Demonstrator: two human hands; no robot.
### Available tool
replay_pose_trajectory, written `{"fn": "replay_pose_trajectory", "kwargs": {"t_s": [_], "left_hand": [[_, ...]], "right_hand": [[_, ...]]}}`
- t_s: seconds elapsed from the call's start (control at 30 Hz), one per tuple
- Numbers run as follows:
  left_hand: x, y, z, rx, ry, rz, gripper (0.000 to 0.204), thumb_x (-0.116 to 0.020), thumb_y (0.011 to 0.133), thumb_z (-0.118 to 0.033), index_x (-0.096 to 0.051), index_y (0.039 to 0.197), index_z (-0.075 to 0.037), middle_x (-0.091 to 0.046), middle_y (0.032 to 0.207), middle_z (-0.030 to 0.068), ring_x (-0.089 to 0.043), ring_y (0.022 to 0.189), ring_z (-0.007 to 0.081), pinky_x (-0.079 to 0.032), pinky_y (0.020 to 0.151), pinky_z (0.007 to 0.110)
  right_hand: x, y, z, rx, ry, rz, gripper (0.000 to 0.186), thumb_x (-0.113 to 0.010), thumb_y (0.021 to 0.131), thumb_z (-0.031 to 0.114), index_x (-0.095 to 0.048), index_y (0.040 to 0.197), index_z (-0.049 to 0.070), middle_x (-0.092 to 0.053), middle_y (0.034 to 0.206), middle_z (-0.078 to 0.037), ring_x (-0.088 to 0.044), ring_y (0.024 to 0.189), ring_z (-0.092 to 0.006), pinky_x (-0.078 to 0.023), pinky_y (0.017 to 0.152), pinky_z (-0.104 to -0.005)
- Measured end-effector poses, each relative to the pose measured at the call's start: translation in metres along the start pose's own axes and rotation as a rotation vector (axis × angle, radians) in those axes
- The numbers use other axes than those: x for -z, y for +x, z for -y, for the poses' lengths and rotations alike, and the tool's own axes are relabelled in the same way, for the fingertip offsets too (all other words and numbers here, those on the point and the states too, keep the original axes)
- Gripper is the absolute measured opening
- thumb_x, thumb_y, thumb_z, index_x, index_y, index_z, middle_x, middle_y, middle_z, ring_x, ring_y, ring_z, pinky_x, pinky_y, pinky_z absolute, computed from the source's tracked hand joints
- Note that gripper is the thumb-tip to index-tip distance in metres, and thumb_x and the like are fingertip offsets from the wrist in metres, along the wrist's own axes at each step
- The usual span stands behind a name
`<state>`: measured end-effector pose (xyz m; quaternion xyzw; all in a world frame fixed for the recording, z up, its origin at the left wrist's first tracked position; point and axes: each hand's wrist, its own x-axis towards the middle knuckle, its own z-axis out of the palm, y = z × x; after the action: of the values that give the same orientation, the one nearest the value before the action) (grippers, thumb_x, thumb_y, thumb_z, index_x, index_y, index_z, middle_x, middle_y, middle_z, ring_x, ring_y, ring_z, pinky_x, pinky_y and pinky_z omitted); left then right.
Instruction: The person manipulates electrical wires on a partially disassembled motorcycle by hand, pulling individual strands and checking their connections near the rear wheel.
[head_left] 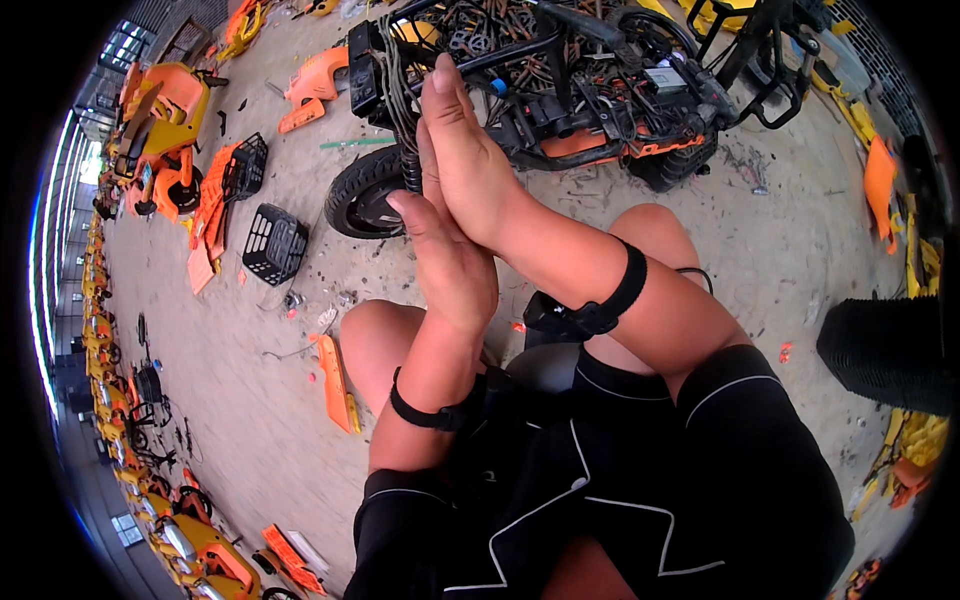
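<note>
My left hand (455,275) and my right hand (470,180) are raised in front of me, palm against palm, the right one higher and partly over the left. Both thumbs point up and away from me; the fingers that show look straight, and the rest are hidden. Nothing can be seen held between the palms. Just beyond my hands stands a stripped scooter (580,145), its frame bare. A bundle of grey cables (396,85) hangs down close to my fingertips, beside the black front wheel (345,205). Black straps circle both forearms.
Black plastic baskets (276,245) and orange panels (322,78) lie on the concrete floor at the left. An orange and yellow strip (335,385) rests by my left knee. Rows of yellow scooters (205,550) line the left side. A ribbed black object (880,352) is at the right.
</note>
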<state>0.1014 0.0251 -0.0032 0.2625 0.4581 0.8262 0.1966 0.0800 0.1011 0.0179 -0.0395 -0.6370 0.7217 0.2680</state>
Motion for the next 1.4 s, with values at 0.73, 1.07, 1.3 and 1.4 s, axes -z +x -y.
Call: {"fn": "replay_pose_trajectory", "kwargs": {"t_s": [0.73, 1.07, 1.3, 1.4], "left_hand": [[-0.029, -0.015, 0.014, -0.031, 0.310, -0.067, 0.045, -0.045, 0.100, -0.013, -0.035, 0.140, 0.006, -0.049, 0.136, 0.0159, -0.046, 0.121, 0.0154, -0.036, 0.102, 0.027], [-0.008, -0.005, 0.018, -0.038, 0.234, -0.261, 0.023, -0.064, 0.090, -0.008, -0.064, 0.110, 0.004, -0.067, 0.106, 0.0117, -0.060, 0.097, 0.0142, -0.047, 0.090, 0.028], [0.019, 0.020, 0.013, 0.097, -0.174, -0.256, 0.016, -0.055, 0.095, -0.014, -0.057, 0.104, -0.001, -0.066, 0.103, 0.0152, -0.063, 0.102, 0.0275, -0.050, 0.095, 0.046], [0.037, 0.024, -0.002, 0.192, -0.303, -0.307, 0.018, -0.052, 0.097, -0.016, -0.056, 0.107, -0.001, -0.064, 0.107, 0.0143, -0.062, 0.105, 0.0275, -0.049, 0.096, 0.045]], "right_hand": [[0.045, 0.035, -0.014, 0.443, -0.034, -0.600, 0.041, -0.037, 0.101, 0.036, -0.055, 0.102, 0.000, -0.058, 0.091, -0.010, -0.054, 0.084, -0.0187, -0.042, 0.080, -0.0323], [0.037, 0.031, -0.018, 0.282, 0.179, -0.500, 0.014, -0.048, 0.093, 0.008, -0.058, 0.100, 0.001, -0.064, 0.094, -0.007, -0.059, 0.082, -0.0130, -0.047, 0.077, -0.0260], [0.061, 0.033, -0.006, 0.062, 0.336, -0.204, 0.017, -0.048, 0.092, 0.009, -0.060, 0.100, 0.000, -0.065, 0.091, -0.009, -0.060, 0.077, -0.0150, -0.047, 0.071, -0.0274], [0.069, 0.025, -0.013, -0.146, 0.106, 0.076, 0.031, -0.048, 0.097, 0.029, -0.062, 0.106, 0.002, -0.065, 0.096, -0.009, -0.061, 0.087, -0.0160, -0.047, 0.081, -0.0299]]}}
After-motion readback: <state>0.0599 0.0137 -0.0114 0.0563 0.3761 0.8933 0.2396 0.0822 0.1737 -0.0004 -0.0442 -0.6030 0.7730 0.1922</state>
